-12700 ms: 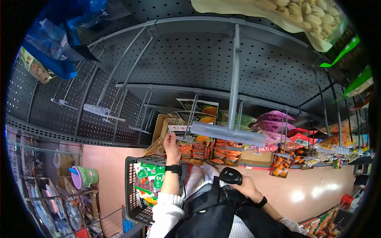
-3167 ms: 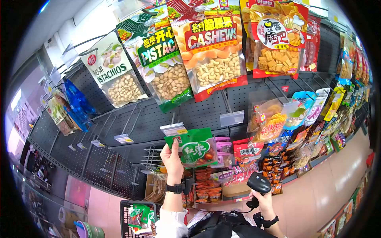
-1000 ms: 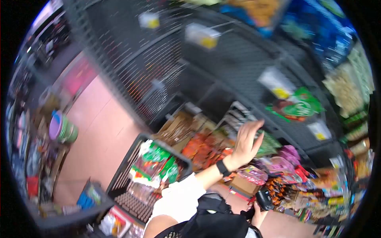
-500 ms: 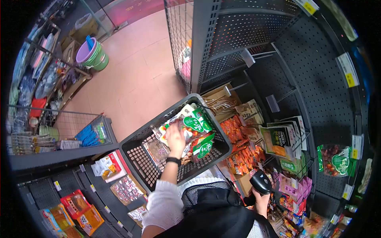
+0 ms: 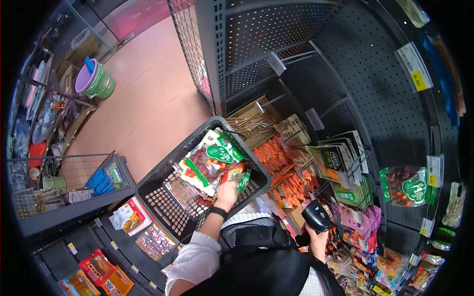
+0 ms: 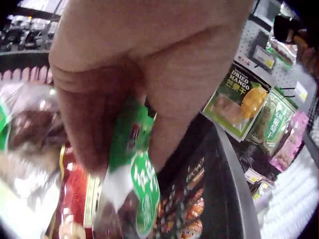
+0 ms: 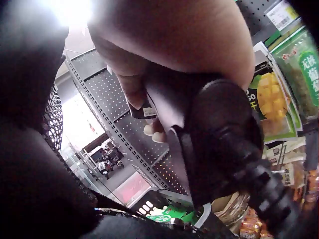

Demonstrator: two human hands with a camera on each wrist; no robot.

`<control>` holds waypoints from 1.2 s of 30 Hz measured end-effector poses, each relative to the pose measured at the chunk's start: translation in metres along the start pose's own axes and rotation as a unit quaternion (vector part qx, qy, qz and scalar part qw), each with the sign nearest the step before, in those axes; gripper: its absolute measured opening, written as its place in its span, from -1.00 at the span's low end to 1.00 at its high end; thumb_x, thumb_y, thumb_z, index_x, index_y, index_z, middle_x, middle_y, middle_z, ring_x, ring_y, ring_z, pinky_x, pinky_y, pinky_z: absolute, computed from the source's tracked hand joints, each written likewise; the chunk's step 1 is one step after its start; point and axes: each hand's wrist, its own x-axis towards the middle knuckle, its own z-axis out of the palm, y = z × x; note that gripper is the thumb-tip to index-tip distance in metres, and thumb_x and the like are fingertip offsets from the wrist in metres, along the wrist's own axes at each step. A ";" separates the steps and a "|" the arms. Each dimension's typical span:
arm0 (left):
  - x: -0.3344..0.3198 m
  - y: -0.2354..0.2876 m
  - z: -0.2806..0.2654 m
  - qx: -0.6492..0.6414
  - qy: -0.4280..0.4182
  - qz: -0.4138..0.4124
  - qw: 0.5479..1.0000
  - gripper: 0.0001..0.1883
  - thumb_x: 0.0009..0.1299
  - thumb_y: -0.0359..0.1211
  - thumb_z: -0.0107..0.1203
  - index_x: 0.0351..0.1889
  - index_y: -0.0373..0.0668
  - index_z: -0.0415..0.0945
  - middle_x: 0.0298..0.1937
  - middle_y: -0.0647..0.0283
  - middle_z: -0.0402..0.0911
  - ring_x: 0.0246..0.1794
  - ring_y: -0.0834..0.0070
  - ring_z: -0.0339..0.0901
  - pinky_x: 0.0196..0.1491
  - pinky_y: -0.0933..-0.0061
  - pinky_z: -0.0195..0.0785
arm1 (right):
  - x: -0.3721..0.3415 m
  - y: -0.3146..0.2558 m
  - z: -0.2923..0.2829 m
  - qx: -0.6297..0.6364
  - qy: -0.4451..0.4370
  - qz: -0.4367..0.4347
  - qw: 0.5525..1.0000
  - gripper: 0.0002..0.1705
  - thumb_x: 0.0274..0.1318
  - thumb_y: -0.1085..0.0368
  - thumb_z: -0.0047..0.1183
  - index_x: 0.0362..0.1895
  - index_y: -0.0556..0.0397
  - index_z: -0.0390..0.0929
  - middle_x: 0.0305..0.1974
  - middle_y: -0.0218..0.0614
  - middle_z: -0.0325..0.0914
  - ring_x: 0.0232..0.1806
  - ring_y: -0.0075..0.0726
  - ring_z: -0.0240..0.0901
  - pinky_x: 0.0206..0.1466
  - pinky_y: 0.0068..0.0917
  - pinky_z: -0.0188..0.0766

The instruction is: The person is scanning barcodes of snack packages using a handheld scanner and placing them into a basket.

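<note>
My left hand (image 5: pixel 227 194) is down in a black shopping basket (image 5: pixel 163 207), pinching the top of a green bag of red dates (image 6: pixel 144 194) between thumb and fingers. That bag stands tilted near the basket wall in the left wrist view. Beside it lies another green-and-clear bag of red dates (image 5: pixel 212 158), on top of other packets, with a brown packet (image 5: pixel 180 190) toward the basket's near-left part. My right hand (image 5: pixel 317 241) grips the handle of a black barcode scanner (image 5: pixel 316 215), held out to the right of the basket. Its cable end shows in the right wrist view.
A dark pegboard shelf (image 5: pixel 390 98) curves along the right; a bag of red dates (image 5: pixel 407 187) hangs there. Dried mango packs (image 5: pixel 328 160) and orange snack packets (image 5: pixel 296 190) sit lower down. Stacked buckets (image 5: pixel 96 81) stand far left on the pink floor (image 5: pixel 148 93).
A date bag held up by my left hand at the shelf now hangs there. The hand went down into the basket, first over the bags, and now pinches another one. The scanner stays held.
</note>
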 end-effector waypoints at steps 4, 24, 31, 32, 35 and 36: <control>-0.015 -0.057 0.071 -0.475 0.110 -0.023 0.873 -0.73 0.16 -0.38 0.17 -0.19 -0.27 0.49 -0.40 0.12 0.60 -0.45 0.45 0.55 -0.39 0.40 0.42 | 0.005 0.009 -0.005 0.012 0.018 -0.025 0.999 -0.69 -0.11 0.49 0.15 -0.19 0.12 0.44 -0.40 -0.41 0.50 -0.44 -0.55 0.42 -0.33 -0.57 0.36; -0.091 0.151 -0.162 -0.721 0.012 0.545 0.427 -0.71 0.40 -0.33 -0.14 -0.62 -0.04 0.25 -0.68 0.40 0.29 -0.51 0.59 0.24 0.12 0.22 0.07 | -0.016 -0.035 -0.084 -0.036 -0.288 -0.284 0.914 -0.36 -0.40 0.39 0.34 -0.06 0.18 0.43 -0.20 -0.26 0.55 -0.18 -0.36 0.48 -0.01 -0.41 0.36; -0.071 0.230 -0.148 -0.605 -0.306 0.671 0.301 -0.89 0.34 -0.43 -0.10 -0.46 -0.11 0.32 -0.51 0.35 0.49 -0.41 0.54 0.40 -0.06 0.43 0.12 | -0.041 -0.070 -0.099 -0.087 -0.316 -0.405 0.853 -0.37 -0.47 0.35 0.32 -0.13 0.26 0.45 -0.24 -0.09 0.53 -0.24 -0.07 0.50 -0.10 -0.35 0.39; -0.070 0.239 -0.138 -0.626 -0.320 0.661 0.263 -0.89 0.35 -0.42 -0.10 -0.45 -0.12 0.32 -0.51 0.34 0.49 -0.40 0.53 0.41 -0.05 0.42 0.12 | -0.046 -0.073 -0.103 -0.082 -0.307 -0.404 0.858 -0.37 -0.47 0.35 0.32 -0.13 0.26 0.45 -0.24 -0.09 0.53 -0.24 -0.07 0.50 -0.10 -0.35 0.39; -0.078 0.254 -0.122 -0.661 -0.302 0.625 0.284 -0.89 0.36 -0.42 -0.12 -0.44 -0.14 0.32 -0.50 0.33 0.49 -0.40 0.52 0.41 -0.05 0.41 0.12 | -0.058 -0.079 -0.112 -0.093 -0.329 -0.462 0.819 -0.33 -0.43 0.35 0.29 -0.07 0.30 0.39 -0.18 -0.03 0.50 -0.16 -0.03 0.49 -0.09 -0.31 0.39; -0.078 0.259 -0.120 -0.644 -0.302 0.631 0.310 -0.88 0.38 -0.42 -0.14 -0.42 -0.15 0.32 -0.50 0.31 0.50 -0.40 0.51 0.41 -0.04 0.38 0.15 | -0.065 -0.086 -0.112 -0.091 -0.338 -0.453 0.820 -0.36 -0.42 0.36 0.29 -0.09 0.29 0.40 -0.21 -0.03 0.50 -0.18 -0.01 0.49 -0.11 -0.30 0.40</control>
